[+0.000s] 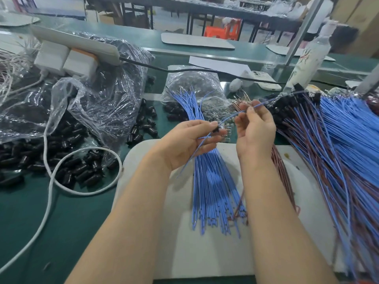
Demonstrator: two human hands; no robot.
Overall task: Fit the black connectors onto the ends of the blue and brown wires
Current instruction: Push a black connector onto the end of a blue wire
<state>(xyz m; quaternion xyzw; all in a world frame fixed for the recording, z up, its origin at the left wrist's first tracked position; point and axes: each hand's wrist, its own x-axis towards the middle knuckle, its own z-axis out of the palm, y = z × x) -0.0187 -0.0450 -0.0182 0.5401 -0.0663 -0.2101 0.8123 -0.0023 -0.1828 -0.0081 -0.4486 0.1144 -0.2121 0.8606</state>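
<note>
My left hand (188, 140) pinches a small black connector (215, 129) between thumb and fingers, above a fan of loose blue wires (213, 181) lying on a white pad (205, 253). A blue wire (231, 115) runs from the connector up to my right hand (254, 128), which pinches it near its far end. A few brown wires (279, 162) lie under my right wrist. Loose black connectors (82, 169) are heaped on the green table at the left.
A large pile of blue and brown wires with black connectors fitted (332, 144) covers the right. Clear plastic bags (98, 99) hold more connectors. A white cable (49, 181) loops across the left. A power strip (78, 44), a phone (264, 79) and a bottle (307, 60) stand behind.
</note>
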